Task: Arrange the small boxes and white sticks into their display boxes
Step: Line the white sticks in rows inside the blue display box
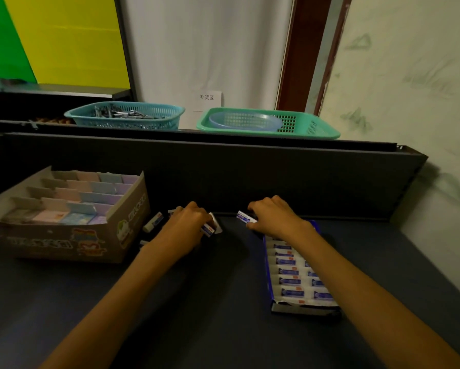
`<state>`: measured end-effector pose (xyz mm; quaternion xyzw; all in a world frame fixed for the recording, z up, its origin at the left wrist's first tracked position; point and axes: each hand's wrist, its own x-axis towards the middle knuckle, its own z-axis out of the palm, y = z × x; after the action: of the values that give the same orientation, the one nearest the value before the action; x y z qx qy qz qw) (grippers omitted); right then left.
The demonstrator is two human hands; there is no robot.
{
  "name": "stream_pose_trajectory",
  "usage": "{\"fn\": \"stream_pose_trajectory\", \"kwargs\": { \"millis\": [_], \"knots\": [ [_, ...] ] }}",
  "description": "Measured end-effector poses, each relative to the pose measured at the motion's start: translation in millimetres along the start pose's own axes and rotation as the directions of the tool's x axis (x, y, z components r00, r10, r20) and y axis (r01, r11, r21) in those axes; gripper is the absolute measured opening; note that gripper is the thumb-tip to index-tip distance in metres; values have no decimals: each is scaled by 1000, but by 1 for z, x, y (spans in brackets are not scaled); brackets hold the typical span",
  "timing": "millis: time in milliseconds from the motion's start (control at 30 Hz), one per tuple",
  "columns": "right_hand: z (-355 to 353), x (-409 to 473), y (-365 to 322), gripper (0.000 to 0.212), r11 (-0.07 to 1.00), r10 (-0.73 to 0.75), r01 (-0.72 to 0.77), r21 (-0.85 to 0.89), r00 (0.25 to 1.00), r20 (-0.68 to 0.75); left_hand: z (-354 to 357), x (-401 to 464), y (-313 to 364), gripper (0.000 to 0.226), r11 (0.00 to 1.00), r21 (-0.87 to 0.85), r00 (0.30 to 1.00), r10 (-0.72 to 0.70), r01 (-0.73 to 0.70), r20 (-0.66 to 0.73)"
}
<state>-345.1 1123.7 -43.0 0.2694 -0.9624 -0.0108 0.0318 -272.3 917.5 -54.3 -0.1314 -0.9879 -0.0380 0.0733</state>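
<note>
- Right hand [272, 215] pinches 1 white stick [246, 217]. Stick's long side points left-right. Blue display box [268, 265] sits right under that wrist, so right hand is nearer.
- Left hand [187, 223] is closed on another stick [208, 230].
- Count: 2 held, at least 1 loose stick [153, 222] left of left hand; 2 display boxes, incl. cardboard box [63, 243] w/ small boxes.

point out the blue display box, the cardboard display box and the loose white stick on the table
blue display box [266, 259], head view, its left wall
cardboard display box [63, 242], head view, its printed front wall
loose white stick [153, 222], head view, middle of its body
</note>
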Motion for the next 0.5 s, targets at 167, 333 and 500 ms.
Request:
{"fn": "stream_pose_trajectory", "kwargs": {
  "millis": [167, 333, 500],
  "knots": [
    [4, 3, -2, 32, 999, 10, -10, 37, 1000, 22, -7, -1, -3, 32, 996, -88, 998, 3, -9, -64],
    [-3, 1, 8, 25, 945, 63, -53, 323, 998, -21, -14, 1, 0, 29, 953, -301, 988, -30, -17, -150],
    [-22, -21, 26, 22, 779, 81, 8, 627, 990, -113, -19, 4, 13, 34, 915, -400, 977, -25, -62, -210]
  ]
}}
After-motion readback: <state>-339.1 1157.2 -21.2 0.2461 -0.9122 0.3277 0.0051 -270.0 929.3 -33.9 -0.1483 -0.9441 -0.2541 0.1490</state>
